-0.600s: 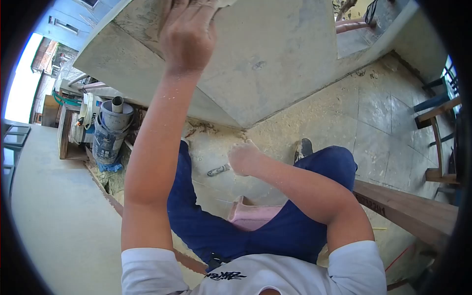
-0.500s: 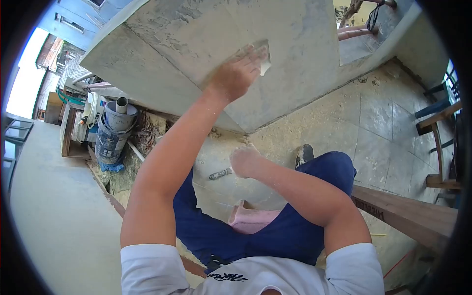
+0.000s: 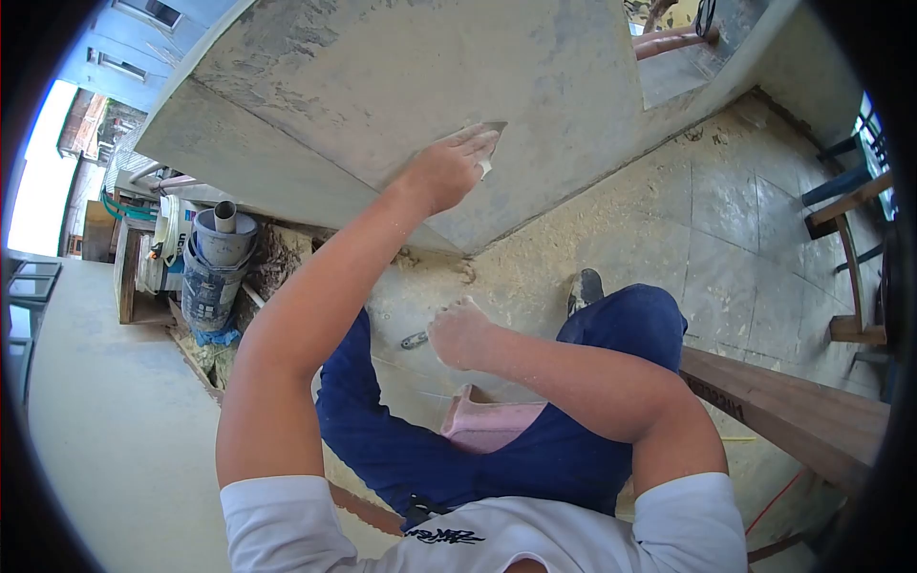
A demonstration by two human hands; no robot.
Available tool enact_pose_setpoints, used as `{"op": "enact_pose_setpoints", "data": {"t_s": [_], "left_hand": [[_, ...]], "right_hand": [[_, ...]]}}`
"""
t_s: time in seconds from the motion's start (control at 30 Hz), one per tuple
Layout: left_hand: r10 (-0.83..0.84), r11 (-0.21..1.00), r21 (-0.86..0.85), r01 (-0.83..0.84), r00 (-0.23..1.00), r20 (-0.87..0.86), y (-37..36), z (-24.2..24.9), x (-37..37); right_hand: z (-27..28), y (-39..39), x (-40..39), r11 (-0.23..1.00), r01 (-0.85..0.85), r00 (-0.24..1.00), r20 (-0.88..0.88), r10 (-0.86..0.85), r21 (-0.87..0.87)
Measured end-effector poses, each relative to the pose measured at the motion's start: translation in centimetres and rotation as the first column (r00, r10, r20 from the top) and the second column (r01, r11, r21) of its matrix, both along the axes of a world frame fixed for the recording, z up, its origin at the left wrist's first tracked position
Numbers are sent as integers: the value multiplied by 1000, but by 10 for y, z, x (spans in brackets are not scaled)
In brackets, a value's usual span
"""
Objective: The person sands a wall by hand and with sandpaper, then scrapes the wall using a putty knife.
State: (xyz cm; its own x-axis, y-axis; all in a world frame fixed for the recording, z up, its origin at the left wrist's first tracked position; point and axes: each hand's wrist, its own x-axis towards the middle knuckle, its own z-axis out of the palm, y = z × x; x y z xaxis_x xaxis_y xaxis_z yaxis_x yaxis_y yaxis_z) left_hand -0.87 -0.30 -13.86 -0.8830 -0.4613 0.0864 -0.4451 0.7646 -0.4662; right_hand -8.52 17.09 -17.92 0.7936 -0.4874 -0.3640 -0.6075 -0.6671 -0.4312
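My left hand (image 3: 441, 176) is against the pale plastered wall surface (image 3: 401, 57), its fingers pressed over a thin sheet (image 3: 496, 127). A dark corner of the sheet shows past the fingertips, and a light edge shows below them. Lower down, my right hand (image 3: 460, 332) is curled closed above the floor, coated in pale dust. Whatever it may hold is hidden. Just left of it, a small tool with a dark handle (image 3: 414, 340) lies on the floor, partly covered by the hand.
Stacked buckets (image 3: 215, 272) stand at the left beside a wooden box (image 3: 127, 267). A pink object (image 3: 492, 425) lies between my legs. On the right are a long wooden beam (image 3: 764, 406) and wooden furniture (image 3: 853, 277). Dust covers parts of the tiled floor (image 3: 716, 239).
My left hand has slid down and slightly left along the wall with the sheet. My right hand has shifted a little left, nearer the tool. The view has moved slightly.
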Motion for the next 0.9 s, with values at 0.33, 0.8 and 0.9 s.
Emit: {"op": "enact_pose_setpoints", "data": {"t_s": [0.33,0.8,0.9], "left_hand": [[-263,801,-573,-171,760,-594,-3,166,-33],[14,933,-344,-107,965,-263,18,112,19],[7,866,-451,-216,907,-421,7,123,-7]], "right_hand": [[1,-9,-10,999,28,1000,10,-29,29],[6,-12,-19,995,98,995,34,-98,22],[8,-14,-16,998,60,998,17,-60,6]]}}
